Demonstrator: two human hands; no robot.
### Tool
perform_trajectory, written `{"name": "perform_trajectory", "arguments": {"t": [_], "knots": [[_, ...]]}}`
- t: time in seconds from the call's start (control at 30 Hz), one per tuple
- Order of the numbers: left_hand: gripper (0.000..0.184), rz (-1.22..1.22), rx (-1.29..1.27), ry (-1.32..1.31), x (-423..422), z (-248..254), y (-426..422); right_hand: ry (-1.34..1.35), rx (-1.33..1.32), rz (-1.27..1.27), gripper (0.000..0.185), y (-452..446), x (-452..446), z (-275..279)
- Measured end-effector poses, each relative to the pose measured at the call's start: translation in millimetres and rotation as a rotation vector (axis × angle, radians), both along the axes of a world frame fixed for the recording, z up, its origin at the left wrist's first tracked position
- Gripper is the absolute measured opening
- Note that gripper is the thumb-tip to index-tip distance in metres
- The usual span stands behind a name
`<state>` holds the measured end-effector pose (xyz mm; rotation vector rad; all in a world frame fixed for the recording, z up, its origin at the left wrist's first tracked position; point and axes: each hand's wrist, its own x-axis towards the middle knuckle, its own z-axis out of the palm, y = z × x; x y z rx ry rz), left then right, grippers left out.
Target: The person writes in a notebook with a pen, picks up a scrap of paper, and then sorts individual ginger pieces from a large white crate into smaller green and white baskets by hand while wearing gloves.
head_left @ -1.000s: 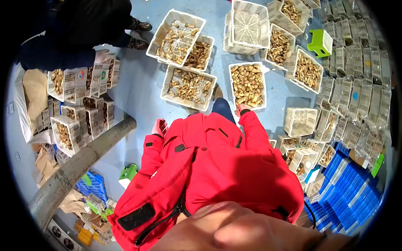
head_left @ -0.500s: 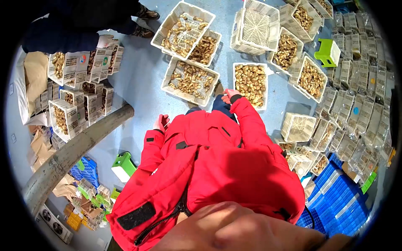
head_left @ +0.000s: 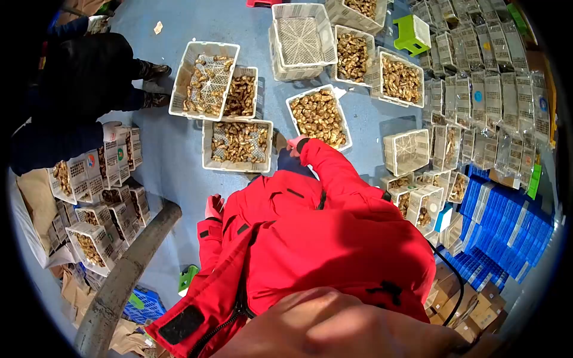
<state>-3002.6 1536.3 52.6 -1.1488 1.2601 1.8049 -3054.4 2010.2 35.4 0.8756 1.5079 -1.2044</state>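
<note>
My left hand [head_left: 215,206] hangs by the red jacket's left side, above bare floor, fingers loosely apart and holding nothing. By the jacket's front, my right hand [head_left: 294,145] is low with relaxed, slightly bent fingers; I see nothing in it. Nearest to it is a white plastic crate [head_left: 292,106] heaped with brown lumpy pieces [head_left: 318,115], whose kind I cannot make out. To the left of that hand stands another crate [head_left: 206,143], its bottom partly covered by the same pieces. Behind it, a tilted crate [head_left: 176,95] overlaps a fuller crate [head_left: 255,95].
A person in dark clothes [head_left: 83,71] stands at left, a gloved hand [head_left: 113,130] by stacked crates [head_left: 77,173]. A thick pole [head_left: 128,271] slants at lower left. Stacked crates [head_left: 301,36], a green stool [head_left: 412,34] and blue crates [head_left: 507,221] stand farther right.
My view has swung, so the floor crates appear farther left and the heaped crate looks turned. More of the dark-clothed person shows. Both my hands remain low by my body.
</note>
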Motion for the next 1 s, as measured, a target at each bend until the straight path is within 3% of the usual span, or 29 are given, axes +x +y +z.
{"name": "perform_trajectory", "arguments": {"t": [0.23, 0.3, 0.33, 0.37, 0.4, 0.47, 0.5, 0.53, 0.57, 0.63, 0.67, 0.73, 0.77, 0.8, 0.83, 0.9, 0.93, 1.0], "knots": [[0.047, -0.019, -0.054, 0.0, -23.1, 20.8, 28.2, 0.087, 0.053, -0.481, 0.025, 26.6, 4.3, -21.7], [0.048, -0.218, -0.058, 0.168, -4.1, -25.3, -4.2, 0.112, 0.112, -0.281, 0.028, 26.3, 2.0, -5.0], [0.047, -0.193, -0.069, 0.168, -10.0, -9.2, 4.7, 0.121, 0.144, -0.196, 0.03, 22.5, 1.3, -0.4], [0.046, -0.168, -0.081, 0.169, -13.3, -4.4, 7.0, 0.164, 0.007, -0.381, 0.027, 16.0, 7.7, -9.5], [0.041, -0.114, -0.007, 0.253, -15.7, -22.2, -2.3, 0.208, 0.002, -0.328, 0.027, 13.1, 14.5, -19.1], [0.037, -0.544, -0.032, 0.43, -17.1, -76.4, -36.8, 0.221, 0.026, -0.224, 0.028, 4.5, 19.6, -23.5], [0.036, -0.865, -0.132, 0.679, -20.7, -101.7, -56.4, 0.196, 0.015, -0.358, 0.027, -8.0, 21.9, -32.7], [0.035, -1.031, -0.16, 0.836, -27.9, -108.0, -61.2, 0.175, 0.006, -0.495, 0.026, -20.6, 25.1, -45.1], [0.036, -1.083, -0.213, 0.858, -37.2, -114.0, -70.5, 0.355, 0.066, -0.053, 0.023, -23.2, 19.8, -45.4], [0.04, -1.4, -0.459, 0.797, -63.0, -104.7, -65.7, 0.607, 0.131, 0.194, 0.018, -22.4, 26.9, -49.1], [0.042, -1.566, -0.57, 0.765, -79.2, -90.5, -55.9, 0.682, 0.175, 0.187, 0.018, -22.6, 34.2, -55.3], [0.043, -0.915, -0.227, 0.504, -93.5, -82.6, -41.2, 0.745, 0.279, 0.176, 0.02, -24.1, 57.7, -64.4], [0.043, -0.747, -0.135, 0.366, -102.2, -72.5, -34.1, 0.732, 0.333, 0.169, 0.022, -25.2, 73.9, -67.1], [0.044, -0.563, -0.06, 0.234, -110.8, -60.4, -25.8, 0.647, 0.337, -0.025, 0.023, -34.6, 101.2, -65.6], [0.043, -0.516, -0.058, 0.128, -116.2, -43.3, -18.4, 0.561, 0.333, -0.214, 0.024, -47.5, 129.5, -62.3], [0.041, -0.472, -0.046, 0.031, -120.3, -11.7, -3.8, 0.463, 0.513, -0.096, 0.026, -66.7, 166.7, -15.0], [0.041, -0.511, -0.048, 0.041, -121.3, -8.9, -4.0, 0.431, 0.689, 0.2, 0.026, -83.3, 197.0, 24.2], [0.043, -0.586, -0.036, 0.057, -115.5, -8.2, -4.7, 0.388, 0.658, 0.16, 0.023, -106.0, 265.7, -9.6]]}}
